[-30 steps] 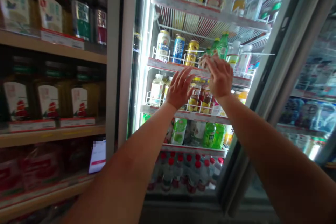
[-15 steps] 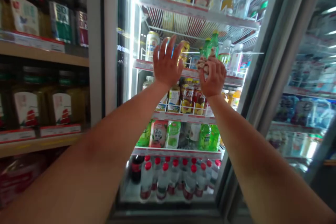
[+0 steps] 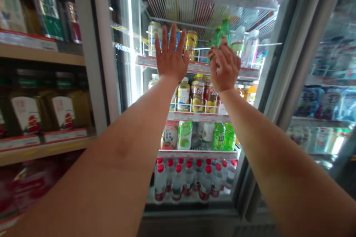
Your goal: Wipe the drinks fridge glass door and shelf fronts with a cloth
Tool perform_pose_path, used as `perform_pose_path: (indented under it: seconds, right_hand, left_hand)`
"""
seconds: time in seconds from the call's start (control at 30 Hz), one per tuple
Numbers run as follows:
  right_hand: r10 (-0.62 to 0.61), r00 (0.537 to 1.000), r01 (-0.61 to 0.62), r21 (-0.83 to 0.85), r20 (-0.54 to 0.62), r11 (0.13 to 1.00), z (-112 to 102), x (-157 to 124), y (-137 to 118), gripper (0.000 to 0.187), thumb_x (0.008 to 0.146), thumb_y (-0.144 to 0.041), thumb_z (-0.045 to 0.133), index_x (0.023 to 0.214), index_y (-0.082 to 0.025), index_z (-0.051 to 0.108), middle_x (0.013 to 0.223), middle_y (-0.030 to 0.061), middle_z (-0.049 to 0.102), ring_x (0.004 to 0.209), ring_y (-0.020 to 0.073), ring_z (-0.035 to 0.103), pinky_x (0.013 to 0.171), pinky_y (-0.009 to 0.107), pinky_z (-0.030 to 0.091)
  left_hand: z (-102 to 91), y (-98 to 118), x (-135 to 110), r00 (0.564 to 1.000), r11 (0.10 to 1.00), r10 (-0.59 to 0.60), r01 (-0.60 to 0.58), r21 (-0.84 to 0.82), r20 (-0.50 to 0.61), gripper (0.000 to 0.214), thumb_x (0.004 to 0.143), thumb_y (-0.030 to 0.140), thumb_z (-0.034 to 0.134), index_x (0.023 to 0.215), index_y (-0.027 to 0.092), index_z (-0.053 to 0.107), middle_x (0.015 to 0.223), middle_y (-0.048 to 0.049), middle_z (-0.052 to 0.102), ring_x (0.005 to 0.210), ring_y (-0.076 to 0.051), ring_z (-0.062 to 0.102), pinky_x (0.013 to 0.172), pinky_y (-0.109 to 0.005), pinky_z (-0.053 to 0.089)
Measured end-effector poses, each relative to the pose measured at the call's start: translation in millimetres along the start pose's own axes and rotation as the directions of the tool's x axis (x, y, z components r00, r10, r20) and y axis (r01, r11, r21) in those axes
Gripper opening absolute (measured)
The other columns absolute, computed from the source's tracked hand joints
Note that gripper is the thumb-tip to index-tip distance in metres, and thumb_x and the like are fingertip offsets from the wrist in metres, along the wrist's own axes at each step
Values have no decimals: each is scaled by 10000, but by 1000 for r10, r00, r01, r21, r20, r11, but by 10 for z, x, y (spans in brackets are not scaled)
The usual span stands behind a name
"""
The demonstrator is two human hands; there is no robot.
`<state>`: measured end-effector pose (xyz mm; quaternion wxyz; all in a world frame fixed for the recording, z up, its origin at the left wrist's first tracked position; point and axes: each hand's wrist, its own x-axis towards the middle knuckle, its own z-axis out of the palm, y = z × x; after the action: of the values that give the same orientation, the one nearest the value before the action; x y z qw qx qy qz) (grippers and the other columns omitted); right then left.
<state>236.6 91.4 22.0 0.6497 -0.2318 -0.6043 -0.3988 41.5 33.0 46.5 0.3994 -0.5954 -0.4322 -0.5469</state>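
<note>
My left hand [image 3: 172, 59] is raised with its fingers spread, palm turned toward the drinks fridge. It appears flat against a glass door, though contact is hard to confirm. Between and beside its fingers show a pale can [image 3: 153, 40] and a gold can [image 3: 191, 41] on a shelf behind. My right hand [image 3: 226, 67] is curled around a crumpled beige cloth [image 3: 213, 52], whose folds poke out past the fingers. Green bottles [image 3: 225, 29] stand behind that hand. Most of the cloth is hidden by the fingers.
Shelves of bottled drinks [image 3: 198, 92] fill the fridge, with red-capped water bottles [image 3: 177, 183] at the bottom. A metal door frame [image 3: 297, 44] runs along the right. At the left, a wooden-edged shelf [image 3: 41, 53] carries large dark bottles [image 3: 48, 11].
My left hand has shifted slightly left and up, its fingers straighter. The right hand, still gripping the cloth, sits slightly higher in view. The camera view has shifted too.
</note>
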Motion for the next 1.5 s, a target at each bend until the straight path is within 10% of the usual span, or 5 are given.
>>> perform_pose_path:
  seconds: [0.53,0.73,0.93,1.1,1.5]
  right_hand:
    - [105,994,-105,-8,5,994,80,-35,125,455,1025,-341,297,1325,-239,623,1492,91,512,1485,303,367,1211,625,302]
    - [-213,923,218,19,321,976,-139,-84,-133,469,1022,-355,339,1443,-302,538,1530,6,495,1507,237,334,1258,539,264]
    - [204,978,-200,-81,45,976,-58,-86,-55,530,1019,-251,229,1420,-172,566,1508,128,488,1482,284,361,1243,535,278]
    - [-165,958,163,30,234,986,-120,-132,-124,465,1018,-293,324,1413,-264,568,1506,41,513,1482,251,363,1248,518,283]
    - [-119,979,125,-23,168,992,-155,-155,-168,459,1037,-335,305,1367,-244,610,1464,39,567,1441,235,427,1224,472,336]
  left_hand:
    - [123,-77,42,1000,1000,16,-16,-8,-14,844,874,663,505,1611,348,242,1651,228,87,1526,-151,-243,1288,-480,-199]
    - [42,-27,12,1000,998,7,-8,-64,-10,733,901,595,442,1591,412,278,1621,275,104,1505,-84,-251,1310,-456,-151]
    - [-24,10,-8,999,999,-23,22,24,39,832,824,611,435,1609,408,249,1606,279,104,1442,-47,-310,1322,-468,-103]
    - [30,-43,-2,998,999,38,-37,-28,44,1110,647,670,585,1630,434,128,1585,313,125,1385,-20,-394,1321,-420,-115]
    - [74,-63,8,1000,998,20,-20,-54,-7,827,844,574,484,1613,399,236,1615,274,81,1457,-51,-317,1311,-439,-161]
